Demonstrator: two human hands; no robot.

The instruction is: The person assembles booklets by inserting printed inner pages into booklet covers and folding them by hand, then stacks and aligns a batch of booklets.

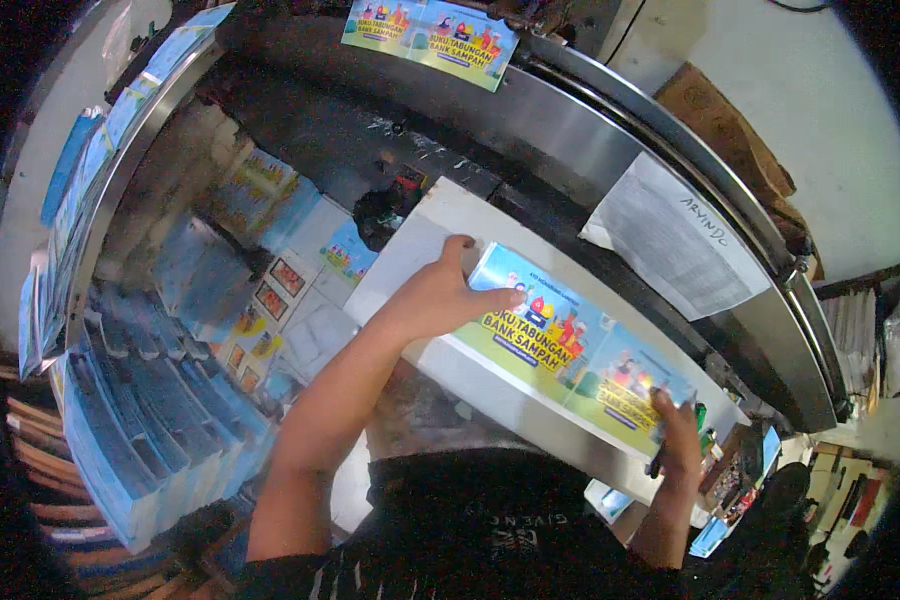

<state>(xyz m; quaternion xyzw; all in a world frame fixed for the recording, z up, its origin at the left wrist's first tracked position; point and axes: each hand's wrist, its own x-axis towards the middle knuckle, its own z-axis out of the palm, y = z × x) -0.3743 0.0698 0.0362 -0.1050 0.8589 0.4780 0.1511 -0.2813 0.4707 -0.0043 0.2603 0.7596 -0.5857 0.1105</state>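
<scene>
A stack of long printed sheets point(550, 360), blue and green with cartoon figures, lies on a narrow white board point(390, 275) in front of me. My left hand point(440, 300) grips the left end of the stack. Its thumb rests on the top sheet and the index finger reaches past the corner; the other fingers are hidden. At the right end, my right hand point(678, 430) holds the stack's edge with its fingertips on the print. Something dark shows just below that hand, too unclear to name.
Left stand several tall stacks of blue sheets point(170, 440). A curved metal rail point(610, 130) arches across the far side, bearing a printed sheet point(430, 38) and a grey handwritten sheet point(670, 235). At right is a box of small items point(730, 470). Cardboard point(725, 130) leans behind.
</scene>
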